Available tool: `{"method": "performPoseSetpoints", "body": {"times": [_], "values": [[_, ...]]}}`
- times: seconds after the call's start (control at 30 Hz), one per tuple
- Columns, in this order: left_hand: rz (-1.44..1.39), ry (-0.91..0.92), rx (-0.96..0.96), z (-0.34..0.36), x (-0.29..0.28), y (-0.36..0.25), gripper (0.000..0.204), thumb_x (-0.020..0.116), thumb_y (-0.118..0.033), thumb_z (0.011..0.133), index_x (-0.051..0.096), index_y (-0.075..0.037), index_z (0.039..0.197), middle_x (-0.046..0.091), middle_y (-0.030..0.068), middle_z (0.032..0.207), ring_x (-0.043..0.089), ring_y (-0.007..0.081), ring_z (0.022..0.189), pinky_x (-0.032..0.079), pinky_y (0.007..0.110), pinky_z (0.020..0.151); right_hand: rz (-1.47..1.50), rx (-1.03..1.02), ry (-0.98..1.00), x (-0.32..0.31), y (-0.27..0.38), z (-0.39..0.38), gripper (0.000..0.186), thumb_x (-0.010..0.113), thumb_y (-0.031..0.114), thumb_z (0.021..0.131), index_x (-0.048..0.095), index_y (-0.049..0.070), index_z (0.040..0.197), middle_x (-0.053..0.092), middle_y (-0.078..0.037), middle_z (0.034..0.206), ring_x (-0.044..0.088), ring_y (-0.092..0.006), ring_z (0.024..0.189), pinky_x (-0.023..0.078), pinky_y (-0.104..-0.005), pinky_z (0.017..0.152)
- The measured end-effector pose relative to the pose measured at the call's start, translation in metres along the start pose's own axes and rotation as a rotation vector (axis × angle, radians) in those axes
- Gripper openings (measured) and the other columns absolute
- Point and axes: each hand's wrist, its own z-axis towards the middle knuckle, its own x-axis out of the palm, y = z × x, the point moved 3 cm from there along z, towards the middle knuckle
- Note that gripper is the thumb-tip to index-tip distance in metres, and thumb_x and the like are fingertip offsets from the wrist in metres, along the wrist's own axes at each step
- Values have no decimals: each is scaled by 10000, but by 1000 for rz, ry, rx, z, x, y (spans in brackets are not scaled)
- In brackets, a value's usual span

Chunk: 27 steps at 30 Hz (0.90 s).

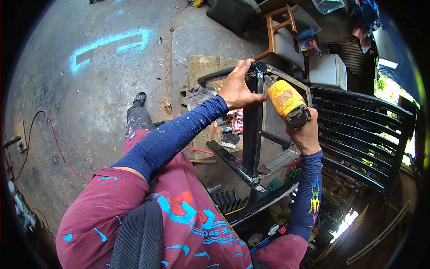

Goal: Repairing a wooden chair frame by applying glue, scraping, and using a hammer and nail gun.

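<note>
My maroon trousers (179, 224), below the black metal frame (253, 130).
My left hand (239, 89) clenches the frame's top; my right hand (306, 134) grips a yellow grinder (284, 101) beside it.

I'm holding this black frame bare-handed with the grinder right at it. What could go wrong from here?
1. Your bare left hand grips the black metal frame right beside the yellow angle grinder in your right hand; a slip or kickback could reach the fingers.
2. The hand-held frame may twist.
3. The red cable on the concrete floor and scraps near your feet could trip you.
</note>
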Motion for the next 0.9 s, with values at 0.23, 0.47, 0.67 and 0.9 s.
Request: {"method": "performPoseSetpoints", "body": {"times": [0.23,0.47,0.67,0.9], "values": [[-16,20,-24,0,0,1,1191,969,-396,612,407,95,1540,519,271,1454,564,404,1375,465,407,1193,31,-2,35,4,-8,-1,281,794,-32,716,749,-36,993,777,-208,907,788,-373,883,612,-375,756],[6,-9,2,-2,-1,-2,1038,961,-323,667,456,35,1500,554,224,1420,581,355,1362,451,397,1206,-27,-56,20,4,-3,1,285,793,-32,731,755,-42,1013,783,-208,915,793,-364,880,618,-375,762],[-23,-13,6,-2,-1,-3,1011,961,-305,651,481,45,1469,579,205,1384,597,338,1337,462,384,1184,9,-81,6,4,-8,0,267,794,-25,743,756,-39,1007,782,-209,930,787,-371,884,616,-380,777],[-34,22,1,1,0,0,1181,951,-428,615,425,108,1527,530,284,1462,572,408,1365,467,406,1186,-85,-19,40,7,-18,0,267,809,2,755,764,-18,1018,778,-203,957,773,-383,912,600,-400,772]]}}
